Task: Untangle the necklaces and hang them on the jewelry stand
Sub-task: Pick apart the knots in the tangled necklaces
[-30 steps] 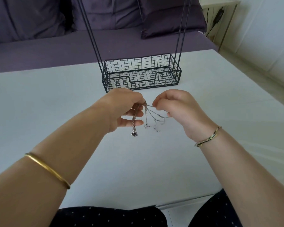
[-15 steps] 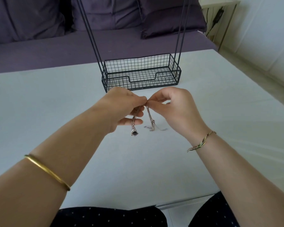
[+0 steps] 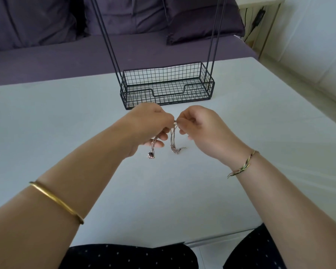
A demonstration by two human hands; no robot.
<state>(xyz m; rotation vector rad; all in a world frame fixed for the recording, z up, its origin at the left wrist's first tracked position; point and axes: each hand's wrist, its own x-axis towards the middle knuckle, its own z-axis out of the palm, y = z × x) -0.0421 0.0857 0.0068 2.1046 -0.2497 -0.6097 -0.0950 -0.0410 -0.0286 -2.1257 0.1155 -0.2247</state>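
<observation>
- The left grip (image 3: 149, 123) comes in from the lower left, knuckles up, above the counter (image 3: 66, 123). Thumb and forefinger pinch the necklaces (image 3: 173, 138), and the lower fingers are curled beneath.
- The right grip (image 3: 198, 129) comes in from the lower right and faces it, fingertips almost meeting, pinching the same chains.
- The necklaces hang between both grips, with a dark pendant (image 3: 150, 154) dangling under the left.
- The stand (image 3: 167, 88) sits on the counter just beyond the grips.

tangled silver necklaces (image 3: 174, 140) dangling before black wire stand (image 3: 167, 85)
</observation>
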